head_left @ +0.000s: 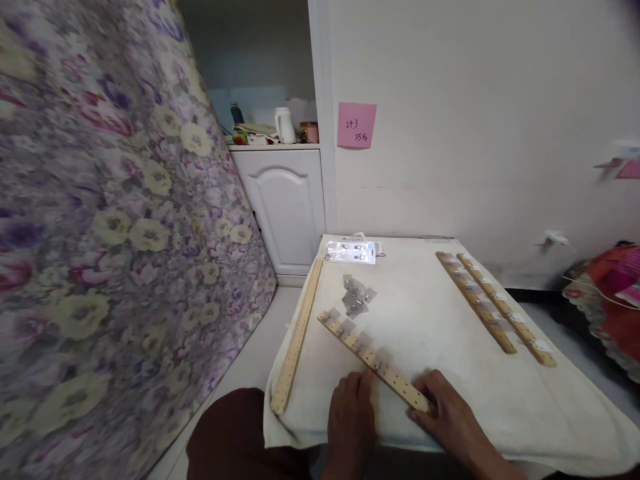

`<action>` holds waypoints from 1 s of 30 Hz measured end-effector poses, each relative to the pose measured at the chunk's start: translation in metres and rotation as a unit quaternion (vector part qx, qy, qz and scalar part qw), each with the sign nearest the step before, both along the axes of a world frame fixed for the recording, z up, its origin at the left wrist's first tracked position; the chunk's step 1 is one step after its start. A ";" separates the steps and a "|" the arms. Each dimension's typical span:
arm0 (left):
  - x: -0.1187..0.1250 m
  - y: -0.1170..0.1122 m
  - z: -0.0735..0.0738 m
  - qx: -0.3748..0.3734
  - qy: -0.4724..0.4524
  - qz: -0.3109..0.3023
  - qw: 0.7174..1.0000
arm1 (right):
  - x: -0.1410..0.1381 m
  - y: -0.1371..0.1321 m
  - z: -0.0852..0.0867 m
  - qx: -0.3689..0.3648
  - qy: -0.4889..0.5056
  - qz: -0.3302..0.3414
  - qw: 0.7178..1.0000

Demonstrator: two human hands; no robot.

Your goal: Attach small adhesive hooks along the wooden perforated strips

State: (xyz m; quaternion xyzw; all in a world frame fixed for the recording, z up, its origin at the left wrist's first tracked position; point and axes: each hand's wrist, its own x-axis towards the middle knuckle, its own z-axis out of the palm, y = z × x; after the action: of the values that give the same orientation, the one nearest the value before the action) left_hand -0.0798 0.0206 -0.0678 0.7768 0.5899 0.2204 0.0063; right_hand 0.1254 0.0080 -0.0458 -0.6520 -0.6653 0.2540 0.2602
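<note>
A flowered curtain (pixel 100 233) fills the far left, with a knee in dark brown cloth (pixel 240 433) low beside it. Behind stands a white cupboard (pixel 287 207), a white jug (pixel 285 125) on its shelf. On the cloth-covered table (pixel 410 300), a wooden strip full of holes (pixel 297 337) lies along the left edge. Next come a shiny packet (pixel 351 252) at the back and a loose pile of small grey see-through pieces (pixel 354 297). The middle strip (pixel 353 342) slants from near that pile down to the right hand, similar pieces set along its far half. The left hand (pixel 351 413) is at its near edge, fingers bent together — whether they pinch anything, I cannot tell. The right hand (pixel 447 413) grips the strip's near end between thumb and fingers. Farther right — well apart — two more strips (pixel 475 302) lie side by side, with pieces along both.
</note>
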 end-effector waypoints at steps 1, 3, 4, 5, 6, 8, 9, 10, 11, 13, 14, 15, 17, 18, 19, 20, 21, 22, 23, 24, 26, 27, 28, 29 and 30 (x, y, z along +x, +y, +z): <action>-0.001 0.000 -0.002 -0.001 -0.001 0.000 1.000 | -0.003 0.000 0.000 -0.001 -0.010 -0.009 1.000; -0.001 0.001 -0.004 -0.001 -0.001 0.002 1.000 | -0.007 0.000 0.000 -0.004 -0.025 -0.025 0.999; -0.002 0.001 -0.004 0.000 0.000 0.002 1.000 | -0.008 0.001 0.000 -0.004 -0.029 -0.031 0.999; -0.002 0.001 -0.004 0.002 0.001 0.001 1.000 | -0.009 0.002 0.000 0.000 -0.032 -0.034 0.999; -0.002 0.001 -0.003 0.003 0.003 0.000 1.000 | -0.010 0.002 0.000 0.005 -0.035 -0.035 0.999; -0.002 0.000 -0.002 0.006 0.005 -0.002 1.000 | -0.010 0.001 -0.001 0.015 -0.040 -0.034 0.999; -0.001 0.000 -0.002 0.006 0.006 -0.002 1.000 | -0.009 0.000 -0.001 0.018 -0.042 -0.032 0.998; -0.001 0.000 -0.001 0.006 0.007 -0.003 1.000 | -0.009 -0.002 -0.001 0.018 -0.043 -0.030 0.998; -0.001 0.000 -0.002 0.004 0.008 -0.004 1.000 | -0.008 -0.003 -0.001 0.018 -0.044 -0.030 0.998; -0.002 0.000 -0.002 -0.002 0.010 -0.001 1.000 | -0.005 -0.005 0.000 0.017 -0.044 -0.034 0.998; -0.002 0.000 -0.003 -0.007 0.011 0.001 1.000 | -0.004 -0.005 0.000 0.019 -0.045 -0.038 0.998; -0.002 0.000 -0.003 -0.010 0.011 0.003 1.000 | -0.004 -0.005 0.000 0.020 -0.047 -0.043 0.998; -0.002 0.000 -0.003 -0.018 0.007 0.001 1.000 | -0.005 -0.003 0.001 0.019 -0.051 -0.051 0.997; -0.003 0.000 -0.002 -0.020 0.004 -0.002 1.000 | -0.007 -0.001 0.002 0.016 -0.052 -0.054 0.997; -0.003 0.000 -0.002 -0.021 0.000 -0.004 1.000 | -0.010 0.001 0.003 0.015 -0.053 -0.055 0.997; -0.003 0.000 -0.001 -0.022 -0.002 -0.006 1.000 | -0.013 0.004 0.003 0.014 -0.052 -0.055 0.997; -0.003 0.000 -0.001 -0.022 -0.004 -0.007 1.000 | -0.016 0.006 0.004 0.015 -0.051 -0.053 0.997; -0.003 0.000 -0.001 -0.022 -0.004 -0.008 1.000 | -0.020 0.009 0.004 0.018 -0.048 -0.050 0.997; -0.003 0.000 -0.002 -0.020 -0.003 -0.008 1.000 | -0.024 0.012 0.004 0.020 -0.045 -0.048 0.998; -0.003 0.000 -0.003 -0.018 -0.002 -0.007 1.000 | -0.027 0.014 0.004 0.022 -0.043 -0.048 0.998; -0.003 0.001 -0.005 -0.012 0.001 -0.003 1.000 | -0.033 0.018 0.004 0.022 -0.041 -0.053 0.998; -0.003 0.001 -0.007 -0.009 0.001 0.000 1.000 | -0.035 0.019 0.003 0.022 -0.042 -0.055 0.997; -0.002 0.001 -0.008 -0.005 0.001 0.003 1.000 | -0.036 0.020 0.003 0.021 -0.043 -0.057 0.997; -0.002 0.001 -0.009 0.000 0.001 0.005 1.000 | -0.037 0.021 0.003 0.021 -0.045 -0.057 0.997; -0.002 0.001 -0.009 0.004 0.000 0.006 1.000 | -0.039 0.022 0.003 0.022 -0.047 -0.057 0.997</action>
State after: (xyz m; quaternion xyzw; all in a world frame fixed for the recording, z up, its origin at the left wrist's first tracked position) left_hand -0.0814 0.0217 -0.0772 0.7731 0.5938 0.2229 0.0014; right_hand 0.0868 0.0297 -0.0429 -0.6941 -0.6441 0.1934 0.2570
